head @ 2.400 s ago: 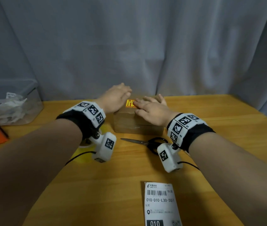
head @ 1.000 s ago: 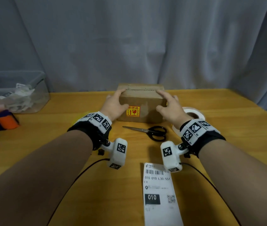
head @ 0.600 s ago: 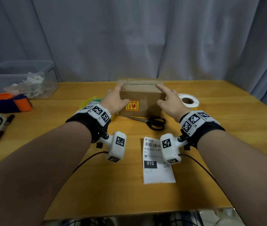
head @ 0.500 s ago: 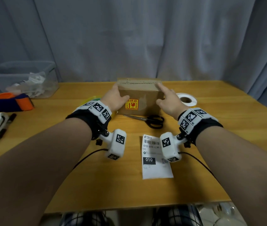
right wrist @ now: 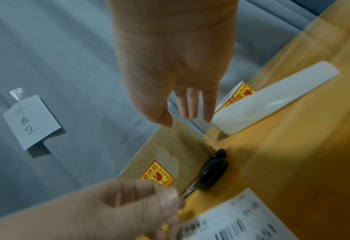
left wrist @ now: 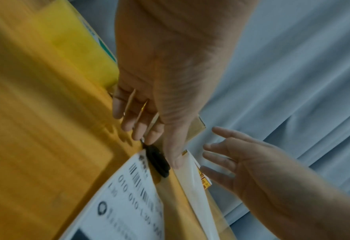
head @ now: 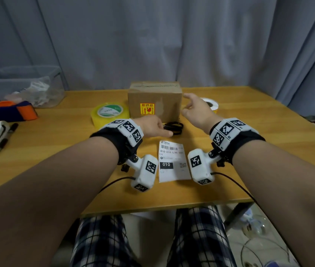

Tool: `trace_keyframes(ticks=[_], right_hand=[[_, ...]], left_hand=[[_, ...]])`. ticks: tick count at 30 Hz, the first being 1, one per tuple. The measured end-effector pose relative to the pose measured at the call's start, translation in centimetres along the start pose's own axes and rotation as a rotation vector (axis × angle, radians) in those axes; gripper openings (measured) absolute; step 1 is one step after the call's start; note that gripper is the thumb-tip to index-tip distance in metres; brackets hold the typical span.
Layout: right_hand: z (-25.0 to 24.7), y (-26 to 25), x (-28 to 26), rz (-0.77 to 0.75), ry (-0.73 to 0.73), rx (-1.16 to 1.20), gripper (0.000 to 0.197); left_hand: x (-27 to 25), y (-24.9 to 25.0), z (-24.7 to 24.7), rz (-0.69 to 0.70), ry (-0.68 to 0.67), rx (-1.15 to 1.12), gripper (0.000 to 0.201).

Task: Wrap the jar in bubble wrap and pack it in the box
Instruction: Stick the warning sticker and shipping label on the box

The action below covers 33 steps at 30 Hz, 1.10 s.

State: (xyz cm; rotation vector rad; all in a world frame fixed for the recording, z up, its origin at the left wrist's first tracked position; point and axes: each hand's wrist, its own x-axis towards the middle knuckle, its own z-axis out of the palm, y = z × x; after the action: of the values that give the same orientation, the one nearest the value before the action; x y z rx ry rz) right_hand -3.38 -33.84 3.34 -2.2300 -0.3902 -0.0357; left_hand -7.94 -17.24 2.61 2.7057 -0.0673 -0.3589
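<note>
The cardboard box (head: 155,102) sits closed at the far middle of the wooden table (head: 56,151), a strip of tape along its top seam and a red-and-yellow sticker (head: 147,109) on the near face. The jar itself is nowhere to be seen from any of the three views.

The left hand (head: 153,126) is low over the table in front of the box, fingers relaxed and pointing down toward the black scissors (head: 174,127) lying against the box's foot. The blurred left wrist view makes it hard to say whether the fingertips (left wrist: 138,134) touch the handles; no grip shows.

The right hand (head: 195,108) hovers by the box's right side, fingers spread loose, holding nothing and clear of the cardboard.

Just beyond it, a white roll of stickers (head: 211,105). Left of the box, a roll of yellow packing tape (head: 110,114). Near the table's front edge, between the wrists, a shipping label (head: 173,163) lies flat. Far left: a clear plastic bin (head: 25,85).
</note>
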Motion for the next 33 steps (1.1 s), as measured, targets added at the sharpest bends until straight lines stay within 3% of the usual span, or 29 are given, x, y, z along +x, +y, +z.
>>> trace_keyframes(ticks=[3, 6, 13, 18, 23, 27, 29, 31, 33], right_hand=[[0.2, 0.5, -0.9, 0.017, -0.05, -0.013, 0.048], [0.6, 0.9, -1.5, 0.001, -0.088, -0.062, 0.039], [-0.5, -1.1, -0.3, -0.057, -0.107, 0.082, 0.04], [-2.3, -4.8, 0.6, -0.156, 0.026, 0.325, 0.007], [-3.2, -7.2, 1.9, -0.242, 0.153, 0.267, 0.015], [-2.7, -7.7, 2.5, -0.246, 0.218, 0.321, 0.005], [-2.3, -7.5, 2.8, -0.255, 0.321, 0.231, 0.02], [-1.9, -7.6, 2.8, -0.355, 0.442, 0.027, 0.027], [-1.5, -8.1, 2.4, -0.467, 0.371, 0.031, 0.022]], left_hand=[[0.3, -0.3, 1.3, -0.049, -0.105, 0.013, 0.038], [0.2, -0.4, 1.7, -0.038, -0.089, -0.081, 0.022], [-1.5, 0.4, -4.3, 0.117, 0.288, -0.397, 0.015], [-2.7, 0.7, -8.4, 0.235, 0.437, -0.533, 0.008], [-3.6, 0.4, -10.5, 0.278, 0.318, -0.805, 0.011], [-3.9, 0.4, -10.9, 0.285, 0.39, -0.862, 0.006], [-3.7, 0.3, -10.6, 0.28, 0.437, -0.896, 0.007], [-3.4, 0.1, -10.1, 0.286, 0.488, -0.942, 0.008], [-3.2, 0.1, -9.7, 0.311, 0.517, -0.992, 0.009]])
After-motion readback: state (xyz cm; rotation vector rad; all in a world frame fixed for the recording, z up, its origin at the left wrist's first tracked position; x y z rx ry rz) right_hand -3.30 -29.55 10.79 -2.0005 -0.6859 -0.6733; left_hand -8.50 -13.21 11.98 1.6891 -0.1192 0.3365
